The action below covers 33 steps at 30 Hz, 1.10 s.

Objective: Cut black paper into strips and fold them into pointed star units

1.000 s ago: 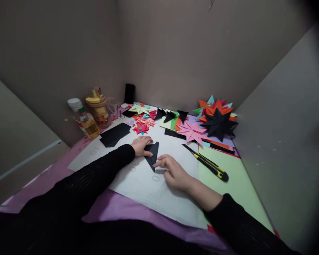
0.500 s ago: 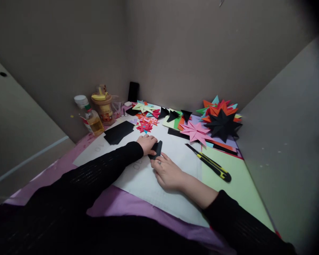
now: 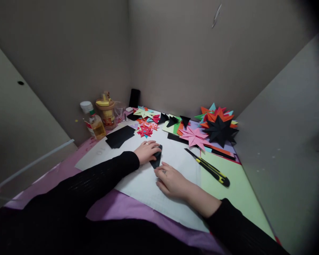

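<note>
A small folded piece of black paper [image 3: 156,162] lies on the white sheet [image 3: 138,182] in front of me. My left hand [image 3: 146,152] rests on its upper left part, fingers spread over it and pressing it flat. My right hand [image 3: 172,180] is at the paper's lower corner, its fingertips touching or almost touching it, fingers loosely bent and apart. Left of my hands lies a stack of black paper [image 3: 120,136]. Behind them are small folded black pieces [image 3: 172,121].
On the right lie a yellow and black cutter [image 3: 212,170], a pink paper star [image 3: 194,137] and a black star [image 3: 221,131]. Red paper flowers [image 3: 145,131] are at the back. A bottle [image 3: 96,125] and a cup [image 3: 107,113] stand at the back left.
The black paper now shows a pointed lower end between my hands. My right hand has eased slightly away from my left, and its fingers are looser. The whole view has shifted a little.
</note>
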Tool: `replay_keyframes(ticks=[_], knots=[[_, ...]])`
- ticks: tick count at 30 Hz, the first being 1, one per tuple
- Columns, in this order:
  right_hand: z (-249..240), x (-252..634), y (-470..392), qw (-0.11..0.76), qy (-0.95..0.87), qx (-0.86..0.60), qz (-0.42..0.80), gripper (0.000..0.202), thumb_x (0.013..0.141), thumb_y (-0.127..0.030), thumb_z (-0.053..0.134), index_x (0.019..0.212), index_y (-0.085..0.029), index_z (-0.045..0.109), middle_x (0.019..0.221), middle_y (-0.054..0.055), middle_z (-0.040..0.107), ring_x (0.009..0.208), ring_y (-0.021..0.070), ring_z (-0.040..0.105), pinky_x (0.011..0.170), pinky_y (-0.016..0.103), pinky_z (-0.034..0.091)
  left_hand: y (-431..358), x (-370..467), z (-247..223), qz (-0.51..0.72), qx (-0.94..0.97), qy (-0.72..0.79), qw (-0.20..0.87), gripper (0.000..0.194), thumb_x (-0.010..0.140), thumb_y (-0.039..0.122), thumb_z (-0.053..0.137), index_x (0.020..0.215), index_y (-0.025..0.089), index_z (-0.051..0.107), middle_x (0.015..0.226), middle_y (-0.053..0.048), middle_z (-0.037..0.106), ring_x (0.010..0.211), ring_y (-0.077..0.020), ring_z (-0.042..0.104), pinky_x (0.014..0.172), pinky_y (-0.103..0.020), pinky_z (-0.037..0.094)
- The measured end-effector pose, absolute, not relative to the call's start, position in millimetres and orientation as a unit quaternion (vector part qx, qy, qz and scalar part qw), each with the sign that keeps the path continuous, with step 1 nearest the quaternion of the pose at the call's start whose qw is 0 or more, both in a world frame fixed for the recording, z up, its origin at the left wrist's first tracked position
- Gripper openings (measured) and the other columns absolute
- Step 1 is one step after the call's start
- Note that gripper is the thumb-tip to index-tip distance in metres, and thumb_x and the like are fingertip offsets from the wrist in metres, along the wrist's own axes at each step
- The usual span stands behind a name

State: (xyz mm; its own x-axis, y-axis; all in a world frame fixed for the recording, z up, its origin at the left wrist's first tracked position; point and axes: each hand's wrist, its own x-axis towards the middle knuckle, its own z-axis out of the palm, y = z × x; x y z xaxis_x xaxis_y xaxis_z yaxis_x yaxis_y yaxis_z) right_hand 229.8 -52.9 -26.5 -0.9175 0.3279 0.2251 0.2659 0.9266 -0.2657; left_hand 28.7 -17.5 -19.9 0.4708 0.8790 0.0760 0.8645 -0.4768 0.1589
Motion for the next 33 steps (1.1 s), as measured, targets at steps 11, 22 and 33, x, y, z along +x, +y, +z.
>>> replay_keyframes(ticks=[11,22,33], knots=[[-17.9,229.0,-47.8,0.077,-0.975,-0.159,0.133,0.018,0.081,-0.030,0.056,0.093,-0.016,0.054,0.093,0.011,0.060,0.093,0.0241,0.052,0.086,0.039,0.042,-57.3,19.3,-15.1,0.044,0.913,0.401,0.062,0.031,0.090,0.023,0.039,0.109,0.024,0.064,0.118,-0.005,0.063,0.116,-0.0209,0.049,0.099,-0.038,0.036],[-14.1,229.3,-48.6,0.077,-0.980,-0.154,0.104,0.013,0.082,-0.029,0.054,0.088,-0.017,0.053,0.086,0.009,0.060,0.088,0.0223,0.053,0.081,0.034,0.042,-64.6,17.8,-15.7,-0.031,0.867,0.497,0.029,0.041,0.078,0.015,0.046,0.117,0.019,0.058,0.126,-0.011,0.057,0.115,-0.0258,0.052,0.093,-0.041,0.043],[-16.0,232.0,-47.7,0.087,-0.978,-0.158,0.107,0.014,0.084,-0.028,0.051,0.092,-0.016,0.053,0.090,0.009,0.060,0.088,0.0213,0.053,0.078,0.031,0.042,-44.3,-4.3,-6.6,-0.033,0.824,0.566,-0.004,0.042,0.072,0.017,0.049,0.112,0.018,0.060,0.119,-0.013,0.060,0.112,-0.0299,0.053,0.099,-0.050,0.031]])
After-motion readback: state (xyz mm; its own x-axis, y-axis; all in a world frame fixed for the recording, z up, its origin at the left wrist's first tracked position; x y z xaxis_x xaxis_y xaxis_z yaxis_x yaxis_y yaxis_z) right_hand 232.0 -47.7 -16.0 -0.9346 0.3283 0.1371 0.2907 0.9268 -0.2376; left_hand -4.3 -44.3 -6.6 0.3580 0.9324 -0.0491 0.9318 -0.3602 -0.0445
